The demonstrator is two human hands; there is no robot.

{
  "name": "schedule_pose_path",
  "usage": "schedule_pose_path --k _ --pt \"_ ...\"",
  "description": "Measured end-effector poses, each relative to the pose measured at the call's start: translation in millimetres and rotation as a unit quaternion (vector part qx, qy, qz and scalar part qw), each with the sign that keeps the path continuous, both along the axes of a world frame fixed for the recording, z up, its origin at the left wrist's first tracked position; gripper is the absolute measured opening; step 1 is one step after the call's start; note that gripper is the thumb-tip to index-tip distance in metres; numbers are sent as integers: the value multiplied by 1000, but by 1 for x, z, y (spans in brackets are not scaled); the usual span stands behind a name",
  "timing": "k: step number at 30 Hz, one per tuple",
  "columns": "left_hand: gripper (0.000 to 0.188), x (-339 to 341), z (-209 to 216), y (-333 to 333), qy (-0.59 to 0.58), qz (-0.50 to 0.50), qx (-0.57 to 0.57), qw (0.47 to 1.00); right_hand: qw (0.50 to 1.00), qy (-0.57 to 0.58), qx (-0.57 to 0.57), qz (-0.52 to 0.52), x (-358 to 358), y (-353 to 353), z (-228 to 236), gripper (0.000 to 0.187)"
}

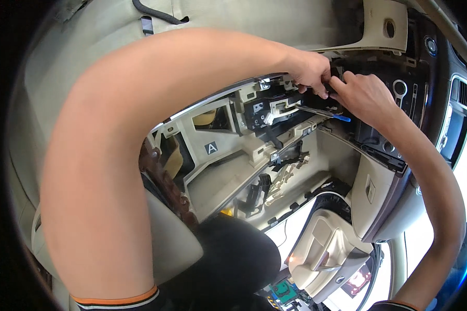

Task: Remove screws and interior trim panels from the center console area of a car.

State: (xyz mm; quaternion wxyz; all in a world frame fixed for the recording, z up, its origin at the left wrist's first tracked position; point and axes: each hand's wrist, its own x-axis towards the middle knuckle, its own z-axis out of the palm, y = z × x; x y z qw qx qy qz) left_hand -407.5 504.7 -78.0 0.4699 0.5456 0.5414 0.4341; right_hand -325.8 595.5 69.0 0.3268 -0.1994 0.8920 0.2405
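Note:
I see my left hand (314,72) and my right hand (363,98) close together at the front end of a stripped car centre console (223,147), just beneath the dashboard. The fingers of both hands are bent and pinched over a dark recess there. Whatever lies between the fingertips is hidden or too small to make out. Below my hands a slim rod-like piece with a bright blue end (341,118) lies across the console frame. Metal brackets and a white connector (269,119) show in the exposed frame beside it.
A dark panel with round knobs (399,88) stands right of my hands, with an air vent (464,93) beyond. Beige trim (386,26) and a pale seat (98,41) lie at the top. An open car door (321,249) is at lower right, near my dark-clothed knee (244,254).

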Motion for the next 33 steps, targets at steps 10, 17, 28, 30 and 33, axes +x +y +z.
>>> schedule_pose_path --k 10,17,28,30,33 --pt "35 1 2 8 44 -2 56 997 730 -47 -52 -679 -20 0 -9 33" --pt "38 -5 0 4 29 -9 -14 999 998 45 -4 -43 -2 1 -2 28" --pt "35 1 -4 11 16 -11 59 998 884 -40 -45 -463 -20 6 -13 33" --pt "34 0 -8 6 -1 -10 43 999 740 -69 -15 -669 -36 1 -19 34" --pt "32 4 1 2 3 -24 26 999 791 -92 15 -605 -29 -7 -11 33"
